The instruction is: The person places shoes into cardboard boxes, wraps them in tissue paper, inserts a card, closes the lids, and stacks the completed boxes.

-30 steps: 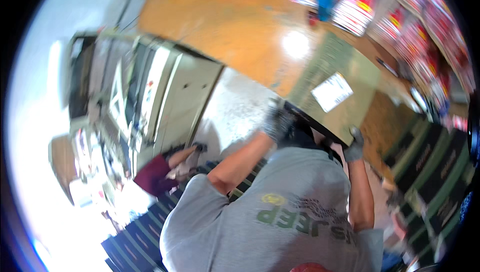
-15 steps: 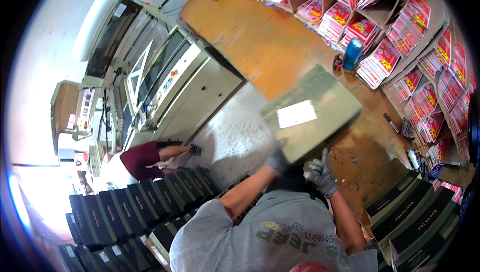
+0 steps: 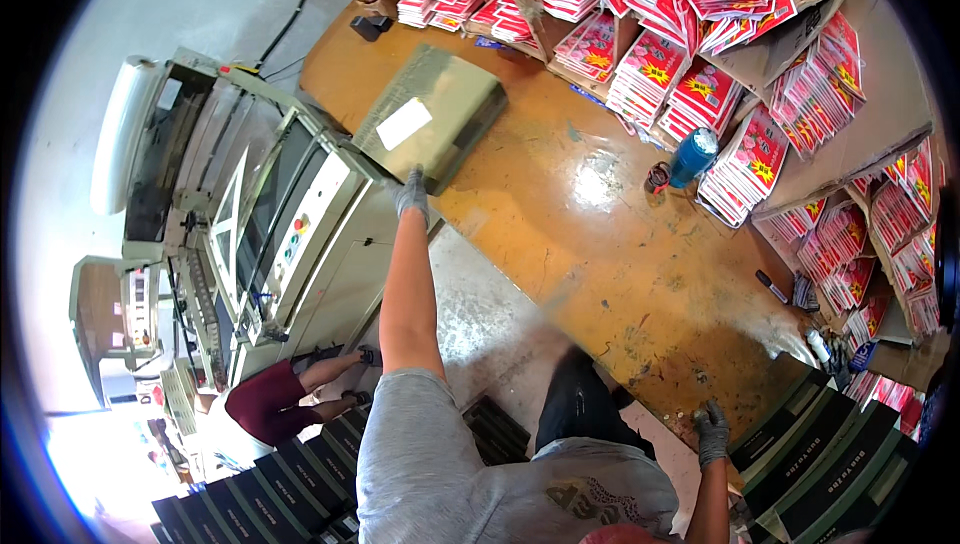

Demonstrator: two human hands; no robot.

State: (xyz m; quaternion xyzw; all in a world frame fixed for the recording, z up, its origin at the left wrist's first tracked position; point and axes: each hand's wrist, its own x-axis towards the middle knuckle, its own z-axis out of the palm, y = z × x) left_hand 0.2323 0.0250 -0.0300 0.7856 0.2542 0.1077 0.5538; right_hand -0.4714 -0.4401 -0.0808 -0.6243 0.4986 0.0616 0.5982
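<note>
A flat olive-green box (image 3: 450,104) with a blank-looking white label (image 3: 404,124) lies at the far left of the orange-brown table, beside the machine. My left arm is stretched out to it. The grey-gloved left hand (image 3: 412,194) grips its near edge, with a fingertip on the top face; the other fingers are partly hidden. My right hand (image 3: 712,432), gloved too, is at the table's near edge at the lower right. Its fingers are apart and nothing is in them. Closest to it are stacked black and green boxes (image 3: 800,434).
Cartons of red and white packets (image 3: 690,99) line the table's far side, with a blue bottle (image 3: 693,157) in front. A large cream machine (image 3: 320,244) stands left. A person in maroon shorts (image 3: 268,402) is beyond rows of dark boxes (image 3: 265,499). A marker (image 3: 771,286) lies right.
The olive-green box has moved from in front of me to the table's far left, with my left hand at it. My right hand has left the box and moved down to the right.
</note>
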